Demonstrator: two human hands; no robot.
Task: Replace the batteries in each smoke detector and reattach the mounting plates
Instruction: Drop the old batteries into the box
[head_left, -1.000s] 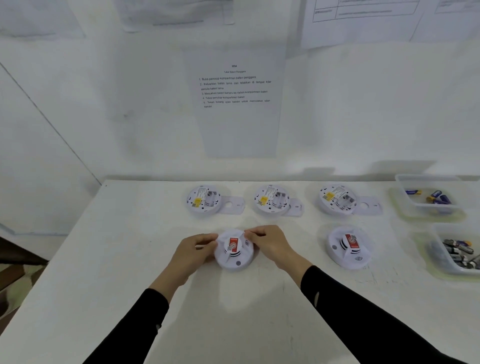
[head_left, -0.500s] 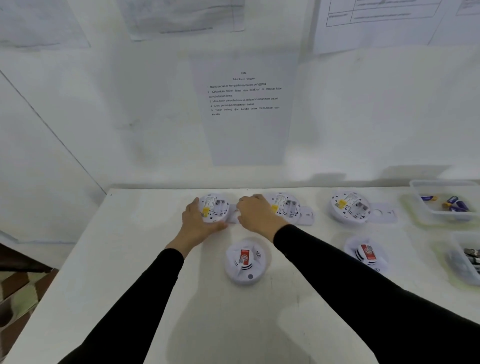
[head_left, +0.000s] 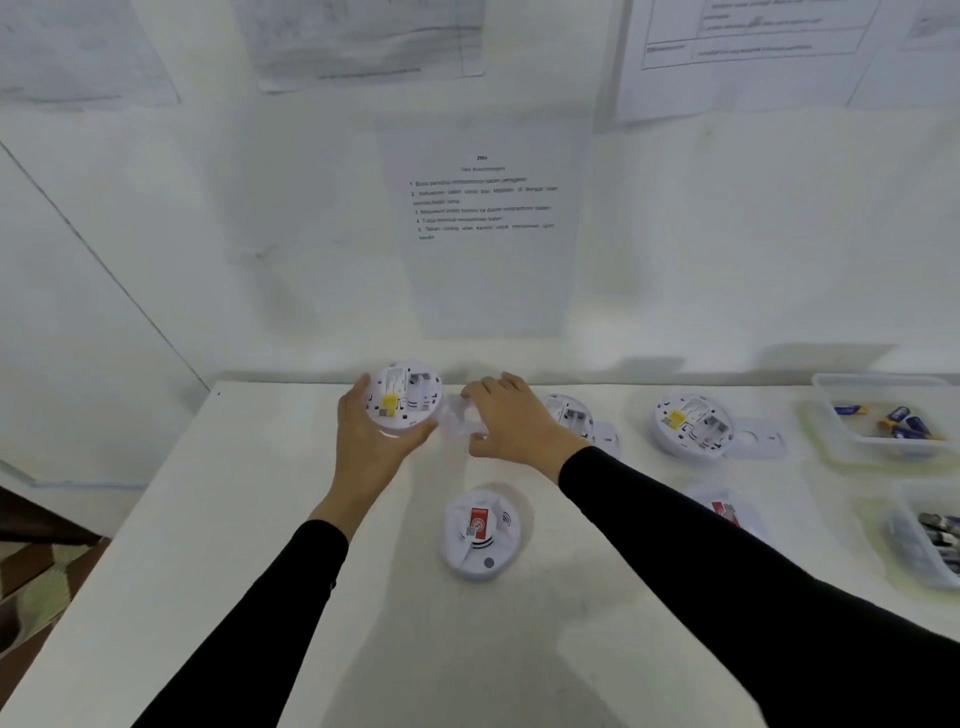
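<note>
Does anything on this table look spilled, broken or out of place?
Nothing stands out. The batteries lie inside the tubs and the open detectors have their plates beside them. The left hand grips one detector, the right hand its plate.

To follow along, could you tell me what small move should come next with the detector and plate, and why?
Probably bring the mounting plate, held by the right hand, over the open back of the smoke detector in the left hand grip, if its batteries are in, which I cannot tell: they sit side by side, not yet joined.
</note>
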